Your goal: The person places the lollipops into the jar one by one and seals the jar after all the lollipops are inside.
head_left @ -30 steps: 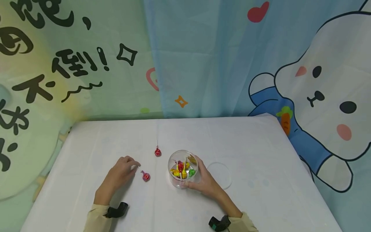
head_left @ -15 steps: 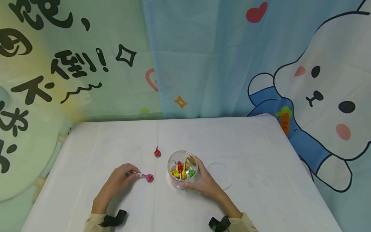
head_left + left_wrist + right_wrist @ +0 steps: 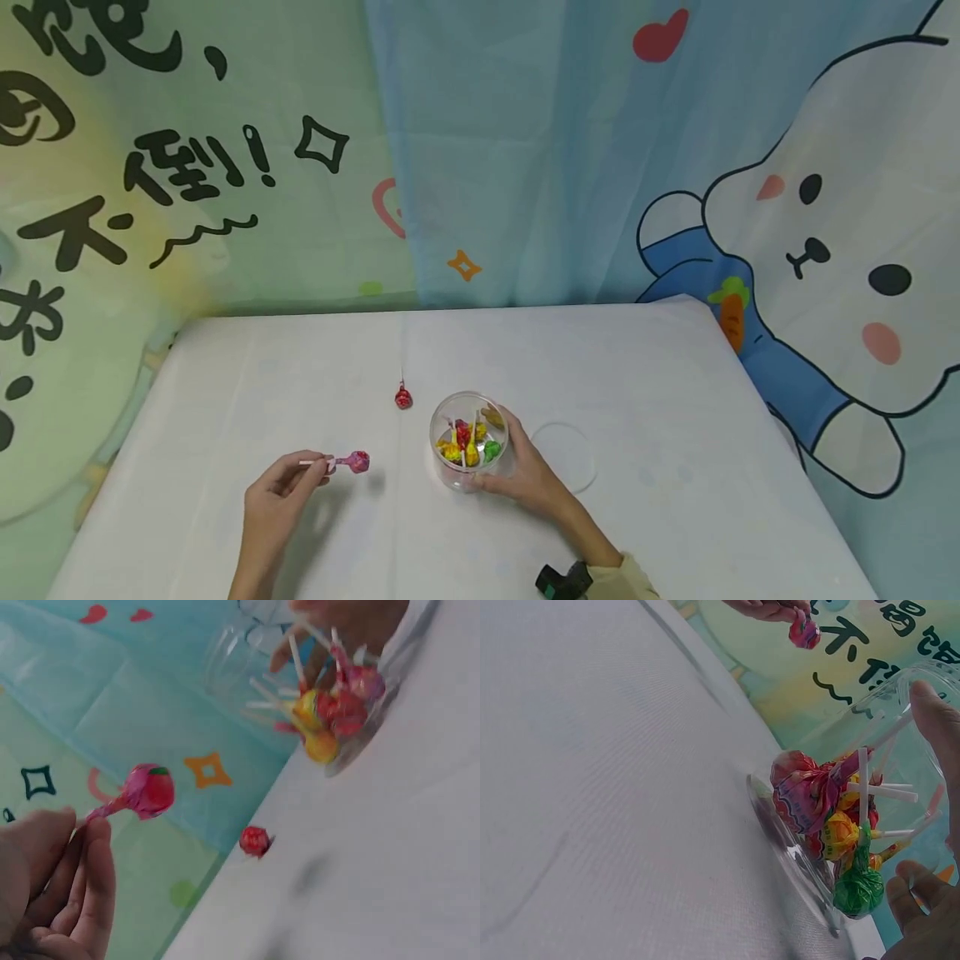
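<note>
My left hand (image 3: 281, 500) pinches a pink-wrapped lollipop (image 3: 357, 462) by its stick between thumb and fingers, held above the table with its shadow below. In the left wrist view, the lollipop (image 3: 152, 791) shows a red and green wrapper, its head pointing away from the fingers. My right hand (image 3: 528, 475) grips the side of a clear round jar (image 3: 442, 417). Several wrapped lollipops, red, yellow and green, sit inside the jar with sticks pointing up, as the right wrist view shows with a green lollipop (image 3: 859, 889) near the wall. A single red lollipop (image 3: 403, 397) lies on the table between the hands, behind them.
A clear round lid (image 3: 566, 423) lies on the white-covered table (image 3: 675, 467) right of the jar. A printed curtain (image 3: 510, 150) hangs behind the table's far edge.
My left hand has picked the lollipop up from the table by its stick, then drawn it back slightly and lifted it. The right hand and jar have stayed in place.
</note>
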Motion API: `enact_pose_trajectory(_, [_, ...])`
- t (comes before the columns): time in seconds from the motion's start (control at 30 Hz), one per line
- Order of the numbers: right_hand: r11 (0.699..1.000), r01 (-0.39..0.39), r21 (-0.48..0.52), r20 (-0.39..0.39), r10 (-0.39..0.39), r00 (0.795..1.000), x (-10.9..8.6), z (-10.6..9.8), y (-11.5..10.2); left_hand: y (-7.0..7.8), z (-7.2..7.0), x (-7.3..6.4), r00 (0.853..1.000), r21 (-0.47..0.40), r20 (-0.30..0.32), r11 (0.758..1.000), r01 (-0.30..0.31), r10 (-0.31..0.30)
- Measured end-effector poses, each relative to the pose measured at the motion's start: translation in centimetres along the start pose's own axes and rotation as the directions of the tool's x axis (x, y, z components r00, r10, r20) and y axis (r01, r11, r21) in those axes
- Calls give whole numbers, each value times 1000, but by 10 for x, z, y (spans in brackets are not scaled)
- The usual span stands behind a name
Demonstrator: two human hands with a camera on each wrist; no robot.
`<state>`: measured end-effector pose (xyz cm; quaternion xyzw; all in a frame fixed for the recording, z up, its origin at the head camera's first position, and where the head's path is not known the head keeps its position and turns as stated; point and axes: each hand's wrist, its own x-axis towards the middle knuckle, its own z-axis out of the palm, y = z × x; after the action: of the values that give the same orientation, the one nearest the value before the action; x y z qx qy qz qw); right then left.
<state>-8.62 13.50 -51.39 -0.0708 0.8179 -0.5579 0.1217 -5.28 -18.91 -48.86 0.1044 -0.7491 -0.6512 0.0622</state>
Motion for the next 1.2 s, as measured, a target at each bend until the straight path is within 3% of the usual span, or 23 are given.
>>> enact_pose_trajectory(0.1, [1000, 10, -6, 2, -10, 1000, -1, 1, 0, 5, 0, -9, 996, -30, -28, 996, 89, -89])
enact_pose_trajectory(0.2, [1000, 15, -6, 5, -15, 1000, -1, 1, 0, 7, 2, -14, 994, -19, -6, 994, 108, -108])
enact_pose_trajectory(0.37, [1000, 8, -10, 5, -8, 1000, -1, 1, -1, 16, 11, -11, 998, -32, 22, 998, 61, -60])
enact_pose_trajectory(0.47, [1000, 0, -14, -1, 0, 1000, -1, 1, 0, 28, 21, -6, 998, -33, 56, 999, 4, -2])
enact_pose_trajectory(0.57, [1000, -5, -22, -3, 5, 1000, 0, 1, 0, 41, 36, 0, 988, -42, 128, 996, -78, 83])
enact_pose_trajectory(0.67, [1000, 1, -19, 3, -1, 1000, 0, 1, 1, 53, 53, 5, 960, -83, 224, 984, -155, 170])
enact_pose_trajectory(0.83, [999, 37, 2, 7, -37, 999, 0, 1, 1, 61, 81, 14, 874, -79, 382, 952, -294, 302])
enact_pose_trajectory(0.9, [999, 45, 6, 7, -45, 999, 0, 0, 2, 61, 89, 16, 851, -63, 409, 941, -332, 328])
enact_pose_trajectory(1.0, [999, 42, 0, 11, -42, 999, 0, -1, 3, 61, 93, 19, 853, -47, 402, 938, -343, 332])
enact_pose_trajectory(1.2, [999, 29, -33, 5, -29, 1000, 1, 1, 3, 56, 82, 21, 882, -41, 359, 949, -312, 305])
